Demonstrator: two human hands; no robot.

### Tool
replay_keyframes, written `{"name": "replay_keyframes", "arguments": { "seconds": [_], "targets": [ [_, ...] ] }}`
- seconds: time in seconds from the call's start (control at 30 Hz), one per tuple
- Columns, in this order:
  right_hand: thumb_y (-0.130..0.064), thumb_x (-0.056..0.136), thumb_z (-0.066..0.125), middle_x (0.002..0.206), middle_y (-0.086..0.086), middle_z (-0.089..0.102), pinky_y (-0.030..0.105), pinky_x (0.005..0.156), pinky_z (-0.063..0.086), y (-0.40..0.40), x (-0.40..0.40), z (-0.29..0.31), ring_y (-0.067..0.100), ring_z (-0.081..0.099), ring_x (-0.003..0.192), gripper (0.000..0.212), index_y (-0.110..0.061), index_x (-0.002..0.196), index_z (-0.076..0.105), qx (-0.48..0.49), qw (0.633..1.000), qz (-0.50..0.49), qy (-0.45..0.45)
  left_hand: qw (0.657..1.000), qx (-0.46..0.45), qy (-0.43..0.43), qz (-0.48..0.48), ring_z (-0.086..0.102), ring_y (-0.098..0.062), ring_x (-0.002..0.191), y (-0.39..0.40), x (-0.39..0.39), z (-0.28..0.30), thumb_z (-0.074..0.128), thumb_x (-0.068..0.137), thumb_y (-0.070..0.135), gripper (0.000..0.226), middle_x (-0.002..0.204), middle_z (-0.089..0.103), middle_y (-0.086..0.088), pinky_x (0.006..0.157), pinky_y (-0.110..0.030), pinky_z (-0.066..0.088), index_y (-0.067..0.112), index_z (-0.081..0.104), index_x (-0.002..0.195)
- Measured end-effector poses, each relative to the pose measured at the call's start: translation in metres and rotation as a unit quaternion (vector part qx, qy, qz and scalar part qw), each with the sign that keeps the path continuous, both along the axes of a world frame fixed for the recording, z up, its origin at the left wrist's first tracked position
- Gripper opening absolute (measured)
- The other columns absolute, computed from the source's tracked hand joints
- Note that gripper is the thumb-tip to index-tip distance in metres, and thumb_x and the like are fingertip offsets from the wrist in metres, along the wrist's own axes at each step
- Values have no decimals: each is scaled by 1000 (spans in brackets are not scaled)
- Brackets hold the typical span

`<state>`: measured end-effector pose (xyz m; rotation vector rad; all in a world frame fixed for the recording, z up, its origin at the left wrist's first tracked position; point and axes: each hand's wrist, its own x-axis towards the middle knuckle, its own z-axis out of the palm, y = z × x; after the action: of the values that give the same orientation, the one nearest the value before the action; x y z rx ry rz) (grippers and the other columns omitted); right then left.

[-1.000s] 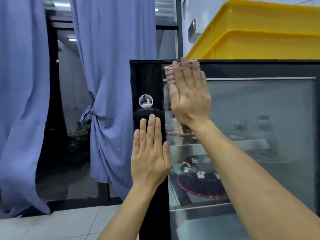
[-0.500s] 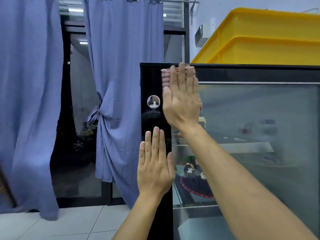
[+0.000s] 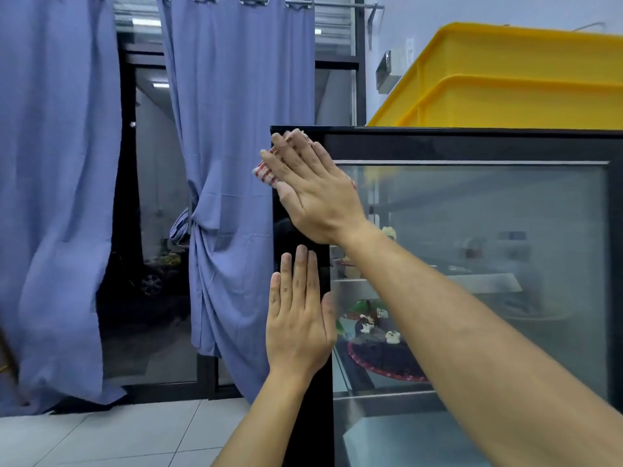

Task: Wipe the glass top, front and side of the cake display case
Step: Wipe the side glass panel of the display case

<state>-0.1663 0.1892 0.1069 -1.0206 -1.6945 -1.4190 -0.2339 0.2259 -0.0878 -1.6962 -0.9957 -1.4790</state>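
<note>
The cake display case [image 3: 472, 146] fills the right half of the head view, with a black frame and a glass pane showing cakes on shelves inside. My right hand [image 3: 313, 193] lies flat with straight fingers, pressing a red-and-white cloth [image 3: 264, 171] against the case's upper left corner; the cloth sticks out past the left edge. My left hand [image 3: 298, 318] rests flat on the black left post [image 3: 303, 416] below it, fingers pointing up. Most of the cloth is hidden under my right hand.
Two stacked yellow plastic crates [image 3: 512, 82] sit on top of the case. Blue curtains [image 3: 236, 163] hang left of the case before a dark glass door [image 3: 151, 230]. White floor tiles [image 3: 101, 439] lie at the lower left.
My right hand has slid the cloth leftward from the glass onto the black corner, now overhanging the edge and covering the round sticker. My left hand stays on the post.
</note>
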Motion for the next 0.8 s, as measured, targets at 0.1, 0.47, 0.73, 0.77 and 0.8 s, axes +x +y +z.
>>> {"name": "replay_keyframes", "arguments": {
  "seconds": [0.1,0.47,0.73,0.77,0.8],
  "targets": [
    [-35,107,24,171,3,24,39,130,4,0,20,16,25,17,159,57,-22,162,31,39,998,-22,49,1000,3,0,0,12,-28,161,-1,0,0,30,108,34,64,174,14,-12,130,-47,15,4,22,164],
    [-33,109,25,173,10,15,43,130,1,-4,42,-5,30,10,160,60,-13,165,22,74,969,-23,233,1000,-4,6,-12,9,-27,162,-3,-3,1,31,107,34,65,174,13,-11,131,-45,10,5,21,164],
    [-31,108,32,170,8,26,46,130,13,2,20,-13,28,19,159,56,-17,162,33,62,997,-2,48,1000,0,4,-4,12,-29,161,-2,-2,1,32,107,33,65,174,14,-12,130,-48,15,4,23,164],
    [-32,108,32,169,7,28,46,130,15,2,23,-2,28,21,158,55,-18,161,35,68,997,-6,21,1000,2,5,-2,13,-29,161,-2,-1,1,32,107,33,65,174,14,-12,130,-48,15,4,23,164],
    [-33,109,32,169,6,29,46,129,16,2,27,6,27,22,158,54,-20,161,36,72,997,-12,-1,1000,4,6,0,12,-29,161,-2,-1,1,32,107,33,65,174,14,-12,130,-48,15,4,23,164]
  ]
}}
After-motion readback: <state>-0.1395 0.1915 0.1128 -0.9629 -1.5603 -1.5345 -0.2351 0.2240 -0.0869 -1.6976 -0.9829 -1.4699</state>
